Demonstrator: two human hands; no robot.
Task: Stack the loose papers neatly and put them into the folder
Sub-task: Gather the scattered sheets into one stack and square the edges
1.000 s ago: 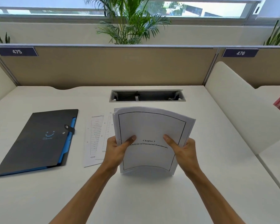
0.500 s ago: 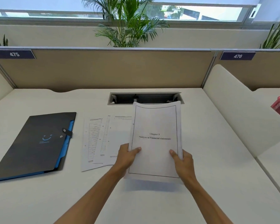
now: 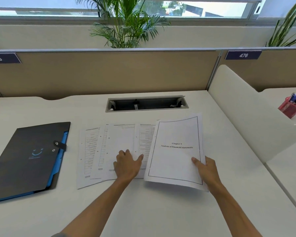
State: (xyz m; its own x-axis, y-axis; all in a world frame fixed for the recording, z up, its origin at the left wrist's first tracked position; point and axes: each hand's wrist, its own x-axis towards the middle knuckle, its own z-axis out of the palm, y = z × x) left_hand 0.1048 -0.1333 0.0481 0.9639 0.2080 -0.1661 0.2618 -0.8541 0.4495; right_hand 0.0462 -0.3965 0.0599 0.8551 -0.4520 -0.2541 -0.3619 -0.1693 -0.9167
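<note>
One folder [image 3: 27, 159], two hands, two plants.

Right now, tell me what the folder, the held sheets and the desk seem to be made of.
Folder: probably matte dark plastic, blue inner pockets, stiff flat cover with snap strap.
Held sheets: plain white printed paper, thin and curling where the right hand grips them.
Desk: smooth off-white surface, likely laminate; soft, low sheen. What lies beneath cannot be told.

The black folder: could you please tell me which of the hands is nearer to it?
Left. The left hand rests on the fanned loose sheets just right of the black folder; the right hand holds the titled stack farther right.
</note>
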